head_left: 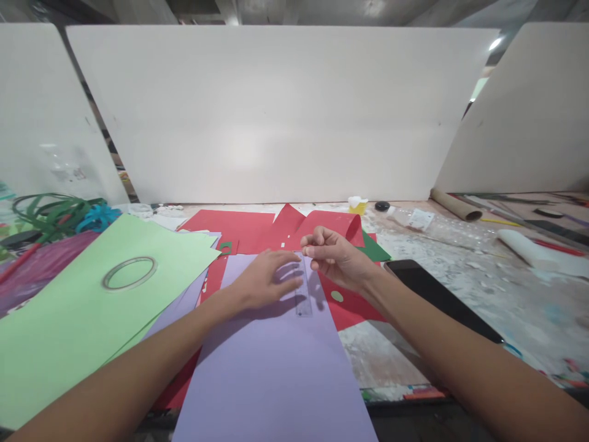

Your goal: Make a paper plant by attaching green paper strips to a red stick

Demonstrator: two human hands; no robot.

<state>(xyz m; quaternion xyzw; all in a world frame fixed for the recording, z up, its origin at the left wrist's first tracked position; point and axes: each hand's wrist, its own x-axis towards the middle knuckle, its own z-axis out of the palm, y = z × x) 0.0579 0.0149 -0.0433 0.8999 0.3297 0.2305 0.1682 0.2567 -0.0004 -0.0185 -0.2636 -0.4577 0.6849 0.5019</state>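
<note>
A clear ruler (304,301) lies lengthwise on a lilac paper sheet (276,374) in front of me. Over the ruler's left side hovers my left hand (264,279), open, its fingers stretched toward the right and holding nothing. My right hand (335,256) is closed in a pinch just above the far end of the ruler. Whatever sits between its thumb and fingertips, if anything, is too small to name. Red paper (230,226) spreads behind and under the lilac sheet, with a small pale green paper disc (337,296) on it beside my right hand.
Light green sheets (59,325) with a roll of tape (129,273) lie to the left. A black tablet-like slab (437,298) rests under my right forearm. Farther right are a plastic bottle (442,227) and a cardboard tube (455,204). A white panel (276,116) stands behind.
</note>
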